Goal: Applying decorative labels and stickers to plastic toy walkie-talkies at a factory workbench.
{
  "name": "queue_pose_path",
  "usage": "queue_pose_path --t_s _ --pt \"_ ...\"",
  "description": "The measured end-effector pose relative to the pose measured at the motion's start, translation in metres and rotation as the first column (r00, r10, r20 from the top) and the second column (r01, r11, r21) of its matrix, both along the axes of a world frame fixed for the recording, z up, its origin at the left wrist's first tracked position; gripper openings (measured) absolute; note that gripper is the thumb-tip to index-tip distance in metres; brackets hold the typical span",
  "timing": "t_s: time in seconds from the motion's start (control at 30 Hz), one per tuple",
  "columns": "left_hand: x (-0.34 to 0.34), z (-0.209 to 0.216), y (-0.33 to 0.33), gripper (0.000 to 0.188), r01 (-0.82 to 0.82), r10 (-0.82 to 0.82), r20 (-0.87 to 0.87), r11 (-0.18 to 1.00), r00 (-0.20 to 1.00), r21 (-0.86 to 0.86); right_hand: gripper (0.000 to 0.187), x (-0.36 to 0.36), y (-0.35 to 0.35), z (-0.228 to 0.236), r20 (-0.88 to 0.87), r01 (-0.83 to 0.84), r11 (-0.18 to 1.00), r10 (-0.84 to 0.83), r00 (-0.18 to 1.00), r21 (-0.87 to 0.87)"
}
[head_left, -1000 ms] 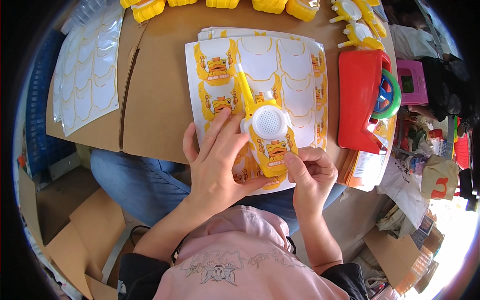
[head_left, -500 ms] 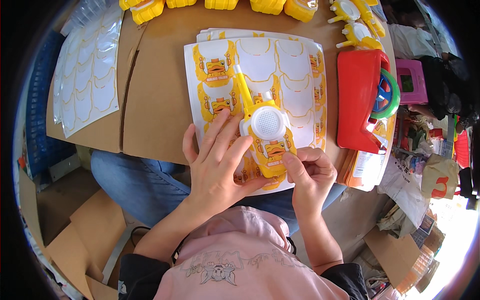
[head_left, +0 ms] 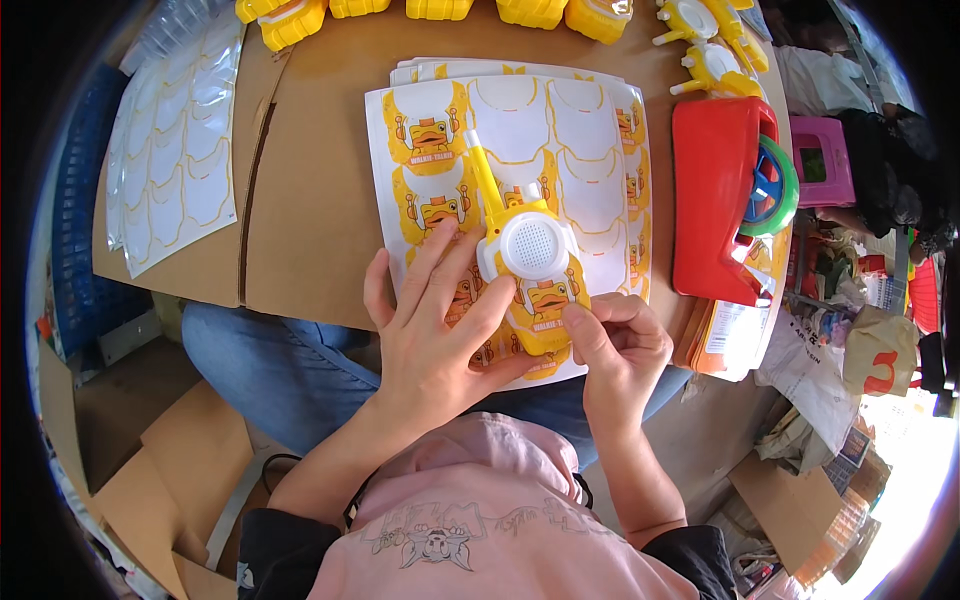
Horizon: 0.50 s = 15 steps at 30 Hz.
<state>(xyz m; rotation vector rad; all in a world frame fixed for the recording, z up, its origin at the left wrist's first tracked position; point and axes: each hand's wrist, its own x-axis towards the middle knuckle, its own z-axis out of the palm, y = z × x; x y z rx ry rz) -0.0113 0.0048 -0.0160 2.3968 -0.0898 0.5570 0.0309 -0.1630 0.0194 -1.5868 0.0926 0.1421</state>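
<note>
A yellow toy walkie-talkie (head_left: 528, 325) with a white round speaker grille (head_left: 534, 246) and a yellow antenna lies tilted over sheets of stickers (head_left: 505, 112). A duck-printed sticker (head_left: 548, 298) covers the toy's lower front. My left hand (head_left: 432, 310) has its index finger and thumb against the toy's left side and bottom, holding it; the other fingers spread over the sheet. The thumb and index finger of my right hand (head_left: 622, 345) are pinched together at the sticker's lower right edge. The right hand's other fingers are curled in. Several label spaces on the top sheet are blank white.
A red tape dispenser (head_left: 715, 200) with a green and blue reel stands at the right. Yellow toy parts (head_left: 440, 8) line the far edge, with more toys (head_left: 712, 65) at the far right. A used sticker sheet (head_left: 185, 150) lies at left on the cardboard tabletop (head_left: 310, 190).
The toy and the sticker sheets have shifted very slightly left. My left index finger has moved a little to the right over the toy's edge; the right hand stays nearly still.
</note>
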Motion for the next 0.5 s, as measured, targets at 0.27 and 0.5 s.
queue_pose_path --t_s 0.27,0.5 --pt "0.002 0.002 0.001 0.069 -0.002 0.001 0.018 1.0 1.0 0.02 0.012 0.006 0.0 0.002 0.056 -0.031 0.999 0.033 0.998 -0.036" --pt "0.002 0.002 0.003 0.067 -0.001 0.0 0.017 0.999 1.0 0.04 0.013 0.011 -0.001 0.002 0.182 -0.102 0.978 0.136 0.974 -0.184"
